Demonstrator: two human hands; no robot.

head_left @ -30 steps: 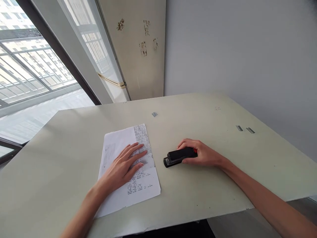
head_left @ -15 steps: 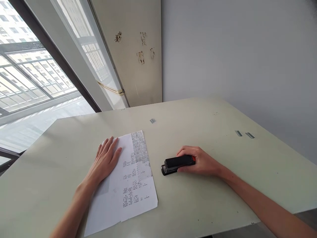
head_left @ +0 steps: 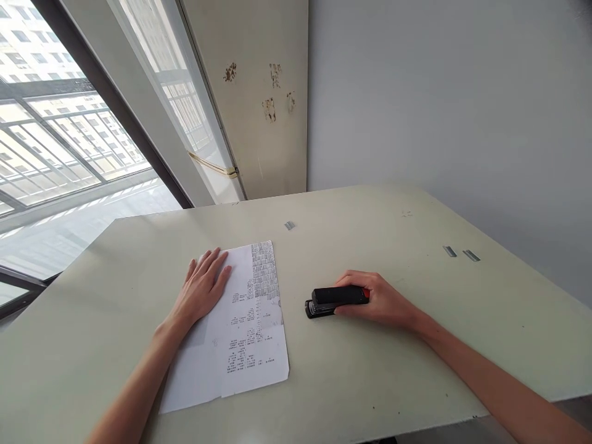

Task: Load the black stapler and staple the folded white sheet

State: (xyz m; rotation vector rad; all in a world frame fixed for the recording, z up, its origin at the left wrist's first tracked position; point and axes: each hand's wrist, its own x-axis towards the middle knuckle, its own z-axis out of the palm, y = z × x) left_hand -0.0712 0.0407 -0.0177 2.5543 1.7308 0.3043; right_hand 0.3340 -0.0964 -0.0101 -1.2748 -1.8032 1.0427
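Note:
My left hand [head_left: 203,290] lies flat on the upper left part of some white paper [head_left: 222,361], fingers outstretched. Printed text runs down the paper's right side, with a dense patterned block at the top right corner. To the right of the paper, my right hand [head_left: 377,302] is wrapped round the back part of a black stapler [head_left: 335,297] with a bit of red at its rear. The stapler's front points left toward the paper, a short gap apart from it. Its jaw shows a small opening. Whether more than one sheet lies there, I cannot tell.
Small strips of staples [head_left: 289,226] lie near the table's far edge. Further right are two more staple strips [head_left: 471,255]. The pale table [head_left: 370,364] meets a grey wall on the right. A fridge [head_left: 263,148] with a worn front stands behind, beside a window [head_left: 60,135].
The stapler's jaw gap looks slightly wider than before. The paper has turned a little under my left hand. The view itself has shifted slightly.

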